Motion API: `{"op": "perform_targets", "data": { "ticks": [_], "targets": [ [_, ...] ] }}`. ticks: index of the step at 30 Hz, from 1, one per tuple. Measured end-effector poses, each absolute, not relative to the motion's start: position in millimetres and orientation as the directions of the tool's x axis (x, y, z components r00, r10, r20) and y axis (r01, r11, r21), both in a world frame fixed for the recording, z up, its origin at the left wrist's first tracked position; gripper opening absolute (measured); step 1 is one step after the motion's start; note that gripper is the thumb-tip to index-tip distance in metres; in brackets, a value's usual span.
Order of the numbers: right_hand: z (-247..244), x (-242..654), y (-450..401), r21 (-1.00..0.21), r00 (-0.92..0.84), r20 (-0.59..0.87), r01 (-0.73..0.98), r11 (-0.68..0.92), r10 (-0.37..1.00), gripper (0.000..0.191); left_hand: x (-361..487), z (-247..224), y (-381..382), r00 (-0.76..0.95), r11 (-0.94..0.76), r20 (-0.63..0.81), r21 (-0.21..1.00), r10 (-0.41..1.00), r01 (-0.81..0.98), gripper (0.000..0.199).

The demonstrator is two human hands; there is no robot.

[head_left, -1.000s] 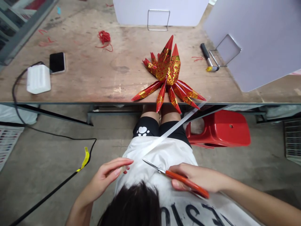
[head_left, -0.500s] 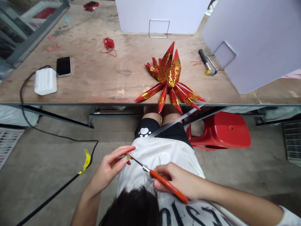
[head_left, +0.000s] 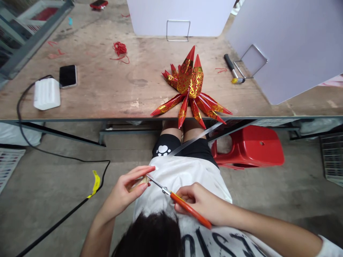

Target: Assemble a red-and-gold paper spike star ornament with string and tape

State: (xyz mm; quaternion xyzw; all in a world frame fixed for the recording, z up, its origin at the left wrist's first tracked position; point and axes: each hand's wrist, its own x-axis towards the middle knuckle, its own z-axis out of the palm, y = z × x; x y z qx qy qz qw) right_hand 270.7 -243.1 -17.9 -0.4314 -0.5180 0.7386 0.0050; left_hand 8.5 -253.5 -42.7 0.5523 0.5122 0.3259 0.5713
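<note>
My left hand (head_left: 131, 187) pinches a small beige piece (head_left: 143, 181) between thumb and fingers; its exact kind is unclear. My right hand (head_left: 199, 200) is closed around orange-handled pliers (head_left: 190, 210), whose slim metal nose points left and reaches the beige piece. Fingers hide part of that contact. Both hands are over my lap. Ahead of them, a red and gold folded-paper ornament (head_left: 191, 85) rests at the table's front edge, with some of its points overhanging. A translucent strip (head_left: 190, 142) slants from near the ornament down to my lap.
On the wooden table (head_left: 99, 96) are red string (head_left: 119, 49), a dark-screened phone (head_left: 68, 75), a corded white box (head_left: 47, 93) and a hammer (head_left: 233, 69). White panels (head_left: 182, 14) stand behind. A red stool (head_left: 254, 146) is below right; a black cable (head_left: 53, 228) runs at left.
The view has shifted slightly, moving the table things a little left in the picture. More of the beige piece shows in my left hand. The pliers stay at it, their handles slightly more apart.
</note>
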Motion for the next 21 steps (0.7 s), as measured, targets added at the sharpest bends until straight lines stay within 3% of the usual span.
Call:
{"op": "perform_targets", "data": {
  "ticks": [12,15,18,21],
  "targets": [
    [-18.8,296.1,-238.7,-0.739,-0.615,-0.664,0.449,-0.503,0.426,0.029,3.8,-46.7,-253.1,0.271,0.195,-0.236,0.966,0.933,0.171,0.036],
    [-20.7,324.5,-235.9,-0.746,-0.566,-0.66,0.413,-0.523,0.494,0.028,4.4,-47.2,-251.9,0.28,0.206,-0.24,0.968,0.93,0.143,0.035],
    [-21.9,367.8,-223.2,-0.794,-0.255,-0.595,0.334,-0.508,0.762,0.037,6.5,-45.9,-249.8,0.301,0.203,-0.237,0.969,0.924,0.139,0.036],
    [-14.7,413.3,-197.3,-0.87,0.188,-0.369,0.275,-0.41,0.91,0.041,9.5,-45.3,-247.3,0.328,0.163,-0.207,0.974,0.922,0.157,0.042]
  ]
}}
